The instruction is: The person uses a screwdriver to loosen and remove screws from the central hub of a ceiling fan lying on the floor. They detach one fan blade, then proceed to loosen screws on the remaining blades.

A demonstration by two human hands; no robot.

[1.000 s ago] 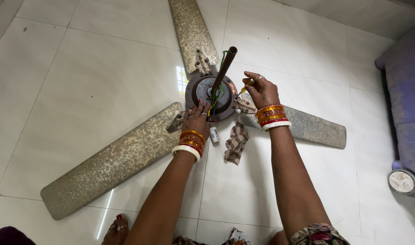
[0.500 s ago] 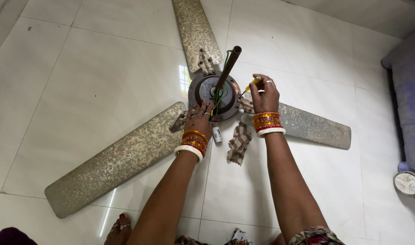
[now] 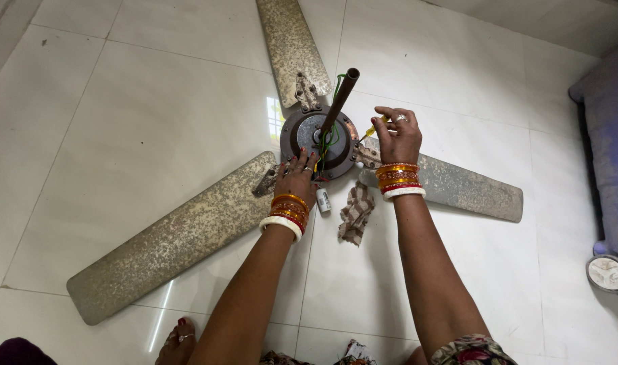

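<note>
We see a ceiling fan (image 3: 187, 236) lying on the white tile floor (image 3: 119, 101), three dusty blades pointing to 12, 4 and 8 o'clock from the motor hub (image 3: 302, 132). A brown downrod (image 3: 339, 101) sticks up from the hub, green wires (image 3: 330, 138) beside it. Left hand (image 3: 297, 179) rests at the hub's 6 o'clock edge, fingers spread, gripping nothing. Right hand (image 3: 398, 135) sits at the hub's 3 o'clock, fingers pinched together on a yellow-handled screwdriver (image 3: 373, 130) whose tip points at the hub. Checked rag (image 3: 355, 213) and a small white cylinder (image 3: 323, 200) lie on the floor between the wrists. A round white object (image 3: 607, 272) sits far off at 4 o'clock.
</note>
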